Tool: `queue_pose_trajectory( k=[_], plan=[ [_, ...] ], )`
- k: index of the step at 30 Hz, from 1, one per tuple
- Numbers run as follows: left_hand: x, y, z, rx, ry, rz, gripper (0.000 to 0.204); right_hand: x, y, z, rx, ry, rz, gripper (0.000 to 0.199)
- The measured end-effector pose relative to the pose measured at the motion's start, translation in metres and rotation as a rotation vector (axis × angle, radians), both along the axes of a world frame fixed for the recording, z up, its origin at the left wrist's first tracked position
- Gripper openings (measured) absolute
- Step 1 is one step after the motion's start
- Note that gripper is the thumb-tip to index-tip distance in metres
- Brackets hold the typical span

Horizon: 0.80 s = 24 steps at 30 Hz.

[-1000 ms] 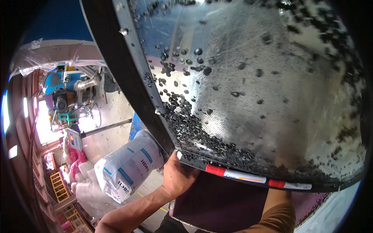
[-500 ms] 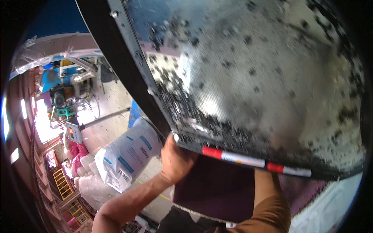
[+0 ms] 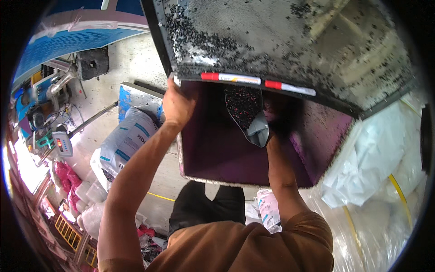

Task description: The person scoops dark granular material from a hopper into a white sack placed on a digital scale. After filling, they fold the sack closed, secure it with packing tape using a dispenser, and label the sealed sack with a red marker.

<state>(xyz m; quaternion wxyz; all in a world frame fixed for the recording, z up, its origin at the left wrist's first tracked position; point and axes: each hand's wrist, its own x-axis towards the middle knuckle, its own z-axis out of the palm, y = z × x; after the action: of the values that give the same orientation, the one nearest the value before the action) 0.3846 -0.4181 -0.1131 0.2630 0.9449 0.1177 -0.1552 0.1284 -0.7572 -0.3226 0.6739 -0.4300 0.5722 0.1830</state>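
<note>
My left hand is closed on the near left corner of a raised grey lid with a dark frame. Black pellets are strewn over the lid. Two red-capped markers lie along its lower edge. Below it gapes a purple-walled bin, into which my right arm reaches. Inside the bin is a grey scoop loaded with dark pellets flecked with pink. My right hand is at the scoop's side, in deep shadow; its fingers are mostly hidden, but it appears to hold the scoop.
A white printed sack stands left of the bin, by a blue-and-white platform scale with a display on a pole. Pale plastic wrapping bulges at the right. Another printed sack lies by my legs.
The lid sits higher and farther off in view, opening up the bin below. My right forearm, earlier largely behind the lid, now shows inside the bin, with the loaded scoop visible.
</note>
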Motion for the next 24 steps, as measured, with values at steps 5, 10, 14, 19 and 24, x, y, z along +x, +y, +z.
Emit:
queue_pose_trajectory(
  k=[5,10,14,19,24],
  plan=[
    [0.005,-0.011,0.008,-0.007,0.021,-0.041,0.059,-0.004,0.002,0.063,0.16,-0.078,-0.144,0.038],
    [0.006,0.013,0.016,0.011,0.138,-0.064,0.075,-0.018,0.021,0.161,0.284,-0.185,-0.088,0.037],
    [-0.033,0.046,0.007,-0.052,0.121,-0.244,0.112,-0.047,0.057,0.231,0.382,-0.259,0.044,0.036],
    [-0.186,0.156,0.085,-0.331,0.099,-0.261,0.076,-0.061,0.156,0.302,0.56,-0.284,0.264,0.034],
    [-0.354,0.35,0.103,-0.408,0.222,-0.079,0.071,-0.051,0.287,0.336,0.703,-0.237,0.46,0.033]
  ],
)
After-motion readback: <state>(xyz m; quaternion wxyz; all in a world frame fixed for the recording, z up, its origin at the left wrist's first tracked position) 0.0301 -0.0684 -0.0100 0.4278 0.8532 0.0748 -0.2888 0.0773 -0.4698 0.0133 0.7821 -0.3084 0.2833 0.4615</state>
